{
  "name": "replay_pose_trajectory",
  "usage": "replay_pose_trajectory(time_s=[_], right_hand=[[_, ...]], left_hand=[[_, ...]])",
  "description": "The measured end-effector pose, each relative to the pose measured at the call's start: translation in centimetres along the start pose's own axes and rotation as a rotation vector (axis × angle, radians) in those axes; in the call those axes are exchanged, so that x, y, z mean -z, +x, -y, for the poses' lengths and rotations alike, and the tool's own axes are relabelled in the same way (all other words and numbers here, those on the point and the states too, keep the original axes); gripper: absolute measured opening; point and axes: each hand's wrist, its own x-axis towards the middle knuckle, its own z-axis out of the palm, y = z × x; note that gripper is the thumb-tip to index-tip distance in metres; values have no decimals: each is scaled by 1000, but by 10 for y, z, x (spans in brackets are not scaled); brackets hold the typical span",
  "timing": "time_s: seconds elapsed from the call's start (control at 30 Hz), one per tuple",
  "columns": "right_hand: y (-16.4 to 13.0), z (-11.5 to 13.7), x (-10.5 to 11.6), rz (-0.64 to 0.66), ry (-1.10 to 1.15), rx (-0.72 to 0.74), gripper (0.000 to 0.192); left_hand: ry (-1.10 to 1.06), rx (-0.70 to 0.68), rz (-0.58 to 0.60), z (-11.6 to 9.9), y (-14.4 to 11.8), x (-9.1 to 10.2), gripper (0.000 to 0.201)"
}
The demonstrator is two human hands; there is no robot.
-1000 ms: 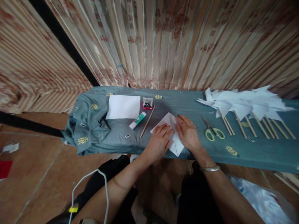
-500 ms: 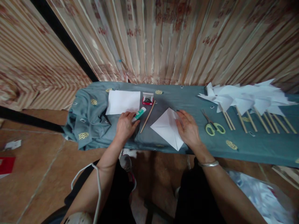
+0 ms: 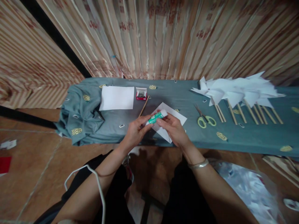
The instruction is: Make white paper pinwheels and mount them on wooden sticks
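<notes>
My left hand (image 3: pixel 135 132) grips the body of a green and white glue stick (image 3: pixel 156 117), held above the near edge of the table. My right hand (image 3: pixel 174 130) meets it from the right, its fingers at the white cap end. Under both hands lies a folded white paper square (image 3: pixel 177 117) on the grey-blue tablecloth (image 3: pixel 163 93). A thin wooden stick (image 3: pixel 144 106) lies just left of the paper.
A blank white sheet (image 3: pixel 117 98) and a small red box of pins (image 3: pixel 141 94) sit at the back left. Green-handled scissors (image 3: pixel 203 117) lie right of the paper. Several white paper pinwheels on wooden sticks (image 3: pixel 238 93) fill the right. A plastic bag (image 3: pixel 247 189) lies on the floor.
My left hand left the paper, took the glue stick from the cloth and brought it over the folded paper. My right hand came off the paper to meet the glue's cap.
</notes>
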Motion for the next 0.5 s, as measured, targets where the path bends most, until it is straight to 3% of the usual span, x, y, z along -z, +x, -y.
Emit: replay_pose_trajectory(time_s=[0.13,0.27,0.37,0.5], right_hand=[[8,0,-6,-57,196,-113,34],[18,4,0,-148,354,-122,24],[24,10,16,-260,527,-102,21],[21,20,46,-333,632,-109,15]], left_hand=[[-3,54,36,-3,2,-10,38],[13,135,35,-2,8,-8,45],[66,170,18,0,13,5,44],[275,291,-108,13,19,35,48]])
